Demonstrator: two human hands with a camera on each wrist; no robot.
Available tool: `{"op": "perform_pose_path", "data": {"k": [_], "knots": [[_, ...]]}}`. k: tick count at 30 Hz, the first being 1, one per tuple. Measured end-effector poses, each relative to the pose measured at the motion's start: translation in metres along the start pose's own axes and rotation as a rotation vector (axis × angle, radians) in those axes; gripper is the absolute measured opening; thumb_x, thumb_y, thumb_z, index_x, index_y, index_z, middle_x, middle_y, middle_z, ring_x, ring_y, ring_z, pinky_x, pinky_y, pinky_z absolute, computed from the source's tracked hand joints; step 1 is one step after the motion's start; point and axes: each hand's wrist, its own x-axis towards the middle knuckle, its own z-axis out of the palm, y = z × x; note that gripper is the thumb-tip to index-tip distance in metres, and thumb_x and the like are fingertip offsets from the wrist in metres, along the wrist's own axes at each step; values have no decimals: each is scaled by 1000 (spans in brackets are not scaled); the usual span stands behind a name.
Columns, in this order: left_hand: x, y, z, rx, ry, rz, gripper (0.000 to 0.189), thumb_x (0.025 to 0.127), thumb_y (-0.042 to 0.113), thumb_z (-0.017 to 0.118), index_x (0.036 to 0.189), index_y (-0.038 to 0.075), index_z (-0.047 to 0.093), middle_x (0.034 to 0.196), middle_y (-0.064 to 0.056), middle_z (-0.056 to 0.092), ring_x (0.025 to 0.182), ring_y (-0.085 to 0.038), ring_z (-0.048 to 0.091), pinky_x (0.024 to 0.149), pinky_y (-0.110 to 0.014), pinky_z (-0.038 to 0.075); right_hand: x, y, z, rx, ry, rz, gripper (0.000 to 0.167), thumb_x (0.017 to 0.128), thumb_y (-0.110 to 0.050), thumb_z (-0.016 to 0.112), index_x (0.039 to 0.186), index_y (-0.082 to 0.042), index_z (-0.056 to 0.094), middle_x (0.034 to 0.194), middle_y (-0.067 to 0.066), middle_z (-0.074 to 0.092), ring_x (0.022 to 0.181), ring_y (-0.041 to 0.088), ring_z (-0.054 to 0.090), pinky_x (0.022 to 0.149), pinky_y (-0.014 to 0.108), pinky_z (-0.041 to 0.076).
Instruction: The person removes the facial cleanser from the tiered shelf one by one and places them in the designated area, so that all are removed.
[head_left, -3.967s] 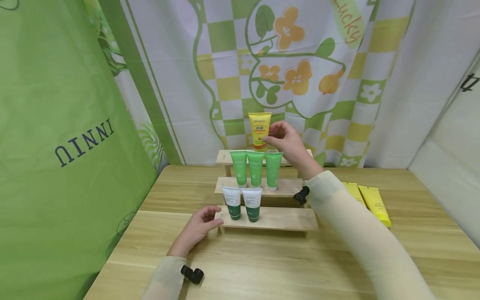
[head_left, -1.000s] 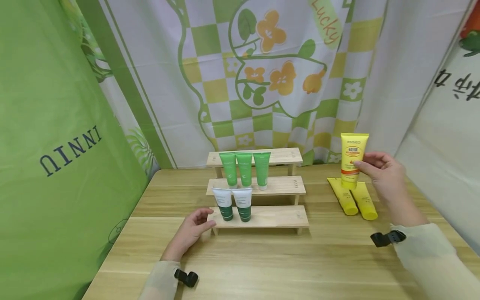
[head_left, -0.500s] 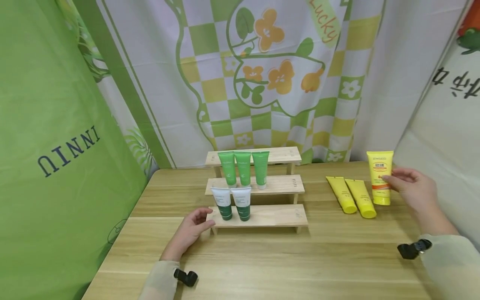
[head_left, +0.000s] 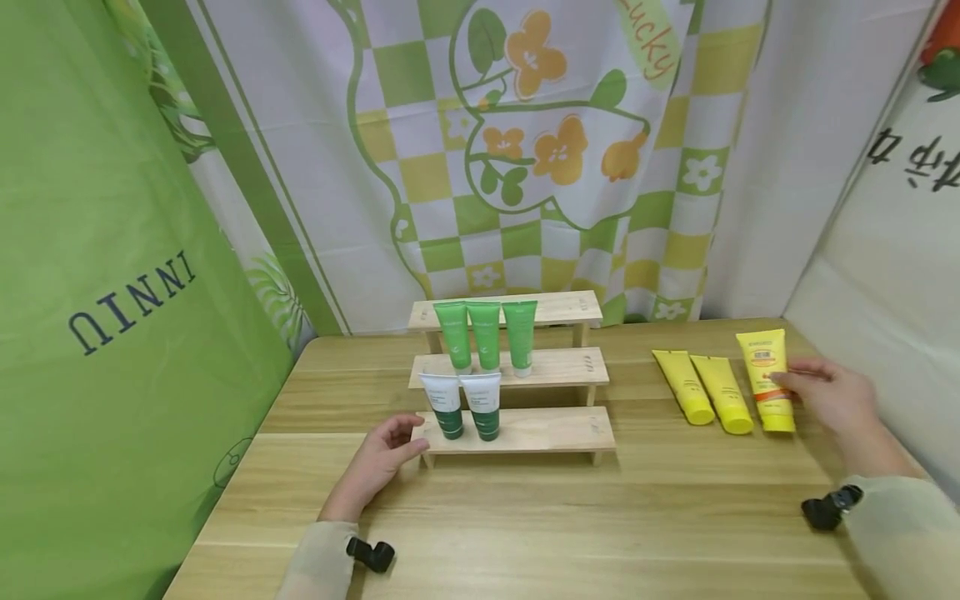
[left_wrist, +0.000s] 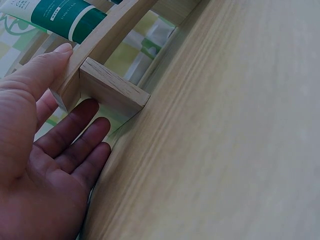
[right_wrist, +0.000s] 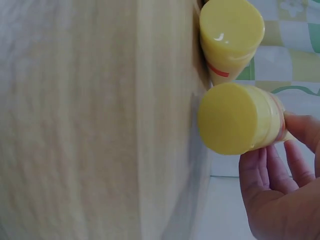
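Well to the right of the wooden stand [head_left: 551,431], the right hand [head_left: 836,398] pinches a yellow tube [head_left: 767,358] by its side, just beside two more yellow tubes [head_left: 686,385] lying on the tabletop [head_left: 517,533]; whether its cap touches the wood cannot be told. Held this low, it seems to call for a light grip, as a soft tube would likely dent, an angle matched to its neighbours, and a slim gap so neither gets nudged. The left hand [head_left: 381,460], well apart from the right, has thumb and forefinger about the left end of the stand's lowest tier, its other fingers loose below; quiet contact there should spare the green tubes [head_left: 484,333] on the middle tier and the white-and-green tubes [head_left: 482,407] on the lowest from a jolt. The held tube shows a brand line, an oval emblem and a red band, all too blurred to read, like the other tubes' print. Behind the stand, the patterned curtain [head_left: 420,75] reads "Lucky"; left of it, the green curtain [head_left: 112,200] carries letters resembling "UINNI". Black characters on the white cloth [head_left: 885,275], right of the stand, are partly cut off.
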Motion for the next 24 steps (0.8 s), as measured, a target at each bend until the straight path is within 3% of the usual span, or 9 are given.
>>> {"op": "perform_pose_path", "data": {"k": [4, 6, 9, 11, 13, 15, 19, 22, 24], "knots": [[0, -2, -1, 1, 0, 10, 38, 87, 28, 77, 119, 13, 65, 112, -8, 63, 103, -23, 53, 92, -37, 41, 3, 3, 2, -44, -1, 39, 54, 85, -49, 73, 121, -10, 61, 78, -35, 50, 78, -4, 50, 64, 18, 43], [0, -1, 0, -5, -2, 19, 39, 86, 28, 77, 119, 13, 65, 112, -7, 63, 104, -23, 53, 92, -37, 42, 3, 3, 3, -61, -4, 47, 60, 86, -49, 72, 126, -7, 59, 84, -29, 54, 80, -2, 52, 64, 19, 45], [0, -1, 0, -9, -2, 27, 39, 86, 27, 78, 119, 12, 65, 112, -6, 64, 104, -23, 54, 92, -37, 42, 3, 2, 5, -108, -18, 54, 70, 87, -52, 69, 134, -2, 55, 108, -4, 62, 91, 10, 54, 69, 25, 45], [0, -1, 1, -14, -1, 31, 38, 86, 27, 78, 119, 12, 65, 112, -6, 64, 105, -23, 54, 93, -37, 42, 3, 2, 6, -125, -33, 52, 73, 88, -53, 67, 136, 0, 52, 126, 15, 55, 102, 23, 52, 78, 34, 44], [1, -2, 1, -10, 0, 30, 38, 86, 27, 78, 118, 13, 65, 112, -5, 64, 104, -23, 54, 93, -38, 42, 4, 3, 7, -127, -47, 63, 74, 88, -53, 67, 137, 1, 51, 135, 22, 46, 107, 30, 46, 80, 38, 40], [1, -3, 1, -9, -2, 28, 38, 86, 28, 78, 119, 13, 65, 112, -5, 64, 104, -22, 55, 93, -38, 42, 7, 4, 10, -85, -58, 88, 70, 88, -48, 69, 135, 0, 52, 130, 20, 48, 105, 28, 48, 80, 39, 43], [1, -4, 1, -10, -2, 25, 39, 85, 29, 78, 118, 13, 65, 111, -5, 64, 104, -22, 55, 92, -37, 43, 11, 5, 13, 0, -82, 123, 58, 88, -39, 73, 128, -1, 54, 111, 7, 53, 87, 12, 54, 70, 29, 51], [1, -3, 1, -12, 3, 25, 38, 85, 28, 78, 118, 13, 65, 111, -5, 64, 103, -23, 55, 92, -37, 43, 12, 4, 16, 64, -123, 127, 54, 91, -34, 70, 129, 1, 52, 101, 0, 56, 80, 8, 57, 67, 30, 54], [1, -2, 0, -12, 6, 26, 38, 85, 27, 78, 118, 13, 65, 110, -5, 64, 103, -23, 55, 92, -37, 43, 11, 1, 16, 41, -139, 109, 57, 93, -33, 67, 131, 6, 50, 102, 4, 58, 80, 9, 58, 66, 29, 53]]}}
